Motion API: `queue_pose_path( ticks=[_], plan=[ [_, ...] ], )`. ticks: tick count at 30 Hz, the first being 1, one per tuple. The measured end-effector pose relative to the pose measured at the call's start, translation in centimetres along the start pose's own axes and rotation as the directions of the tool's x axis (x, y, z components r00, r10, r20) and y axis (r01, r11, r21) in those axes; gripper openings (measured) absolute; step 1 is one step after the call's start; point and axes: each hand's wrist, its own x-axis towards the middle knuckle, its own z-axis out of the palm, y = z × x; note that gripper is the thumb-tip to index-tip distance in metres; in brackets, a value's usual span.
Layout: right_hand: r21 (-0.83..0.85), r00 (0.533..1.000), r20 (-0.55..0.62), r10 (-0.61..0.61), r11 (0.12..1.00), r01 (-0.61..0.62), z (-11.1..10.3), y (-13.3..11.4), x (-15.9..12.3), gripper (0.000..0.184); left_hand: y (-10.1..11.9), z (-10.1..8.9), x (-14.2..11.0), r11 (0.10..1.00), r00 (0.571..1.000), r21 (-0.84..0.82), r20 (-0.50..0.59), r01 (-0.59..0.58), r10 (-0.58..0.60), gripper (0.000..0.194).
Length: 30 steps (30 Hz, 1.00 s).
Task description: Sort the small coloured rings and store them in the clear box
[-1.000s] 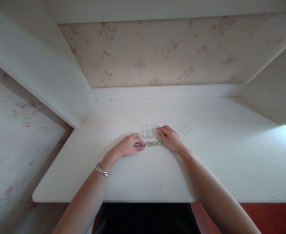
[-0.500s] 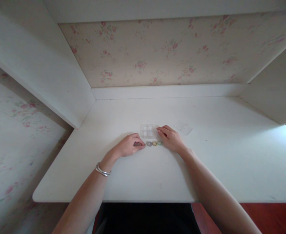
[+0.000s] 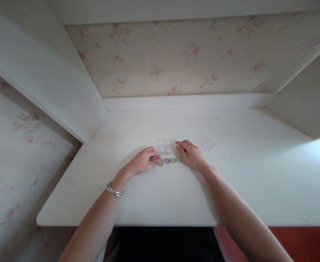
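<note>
My left hand has its thumb and fingertips closed at a small brownish ring-shaped piece on the table. To the right of that piece, in a row, lie a greyish-purple ring, a yellow ring and a green ring. Just behind the row is a clear plastic compartment box. At its right end, my right hand has closed fingers on the box edge, with part of the box hidden beneath them. What the rings are made of is too small to tell.
A second clear plastic piece, like a lid, lies behind and to the right of my right hand. The white table meets a low back ledge. White panels stand at the sides.
The brownish ring, earlier mostly hidden at my left fingertips, now shows flat at the left end of the row. My left hand has shifted slightly back; my right hand stays put.
</note>
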Motion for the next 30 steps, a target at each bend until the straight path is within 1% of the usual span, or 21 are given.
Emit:
queue_pose_path(
  ticks=[4,8,10,12,16,19,21,24,30],
  plan=[
    [-0.031,0.999,-0.022,-0.026,0.999,0.026,0.0,-0.2,-0.1,0.028,-0.1,0.0,0.0,0.999,1.0,-0.051,-0.015,0.019,-0.019,0.015],
    [-0.031,0.993,-0.036,-0.111,0.993,0.11,-0.2,-1.2,-0.5,0.024,-0.1,-0.1,0.1,0.995,0.998,-0.095,-0.055,0.03,-0.036,0.017],
    [-0.033,0.985,-0.026,-0.169,0.985,0.168,-0.2,-2.1,-0.7,0.024,-0.3,-0.3,0.2,0.994,0.993,-0.096,-0.104,0.046,-0.055,0.019],
    [-0.045,0.973,0.008,-0.229,0.972,0.229,-0.1,-3.2,-0.9,0.024,-0.6,-0.4,0.5,0.994,0.981,-0.079,-0.174,0.073,-0.085,0.021],
    [-0.07,0.941,0.092,-0.327,0.94,0.333,0.5,-5.3,-1.2,0.024,-1.2,-0.4,1.1,0.99,0.937,-0.049,-0.319,0.133,-0.142,0.022],
    [-0.097,0.914,0.133,-0.384,0.912,0.398,0.9,-6.0,-1.2,0.022,-1.3,0.0,1.8,0.985,0.907,-0.057,-0.385,0.161,-0.17,0.023],
    [-0.114,0.902,0.154,-0.403,0.9,0.421,1.0,-6.1,-1.2,0.022,-1.2,0.4,2.3,0.985,0.897,-0.066,-0.407,0.161,-0.174,0.023],
    [-0.135,0.901,0.163,-0.402,0.895,0.425,1.1,-6.0,-1.1,0.022,-1.1,1.0,3.3,0.988,0.893,-0.06,-0.422,0.141,-0.154,0.022],
    [-0.133,0.899,0.164,-0.406,0.894,0.429,1.3,-5.9,-1.1,0.021,-1.9,1.8,5.3,0.988,0.882,-0.014,-0.45,0.151,-0.141,0.02]
  ],
)
